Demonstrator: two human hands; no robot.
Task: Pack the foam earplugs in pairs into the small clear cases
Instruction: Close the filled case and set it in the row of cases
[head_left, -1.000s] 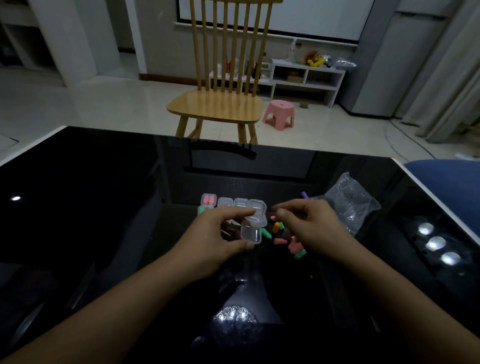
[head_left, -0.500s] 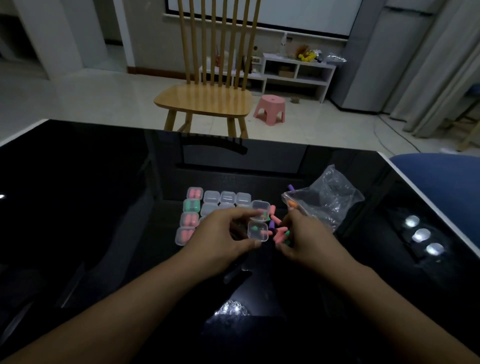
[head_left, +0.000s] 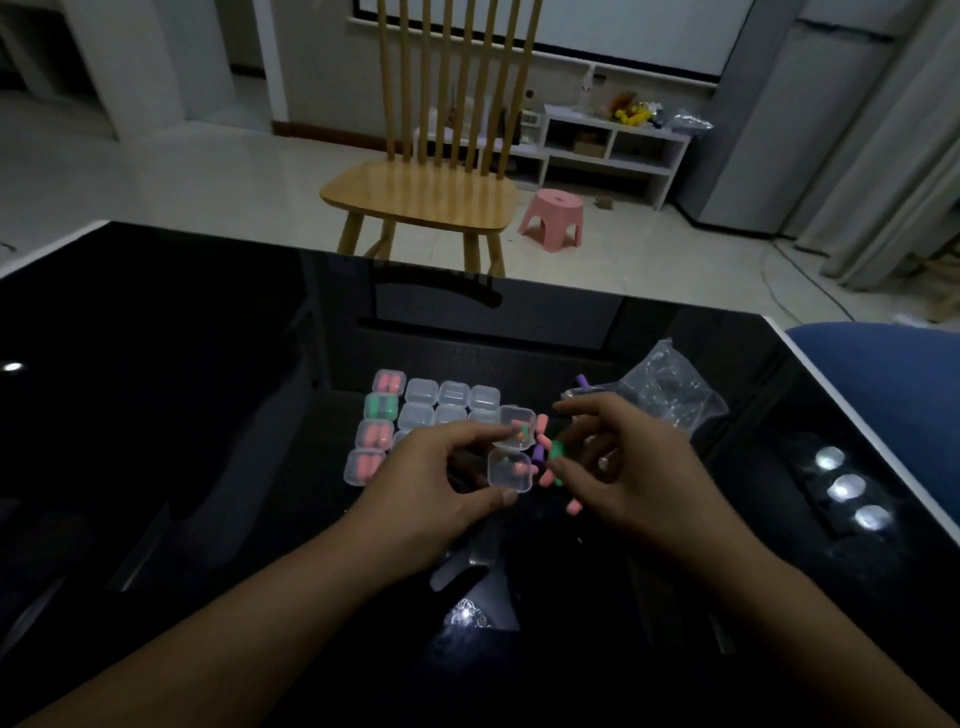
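Currently, item by item:

Open clear case (head_left: 511, 453): your left hand (head_left: 441, 483) pinches it between thumb and fingers just above the tabletop (head_left: 208, 389), lid hinged up at the far side. An orange earplug and a green one appear to sit in the far half; the near half looks empty, though the dim light makes this hard to judge.

Green earplug (head_left: 558, 449): at the fingertips of your right hand (head_left: 634, 467), just beside the open case. That hand is loosely curled; whether it pinches the plug or only touches it cannot be told.

Loose earplugs (head_left: 540, 457): pink, purple and green, lying between your two hands.

Filled cases (head_left: 376, 434): a column of four at the left, three pink pairs and one green.

Empty cases (head_left: 452, 392): in rows just right of that column.

Plastic bag (head_left: 670, 389): crumpled, beyond your right hand, a purple earplug (head_left: 582, 382) at its mouth.

Step in hand: filling one case. The next move likely calls for seating a matched pair in it and pressing the lid shut.

Change from half a second ago: your right hand has opened out from the pile and lifted toward the case, and your left has kept its pinch.
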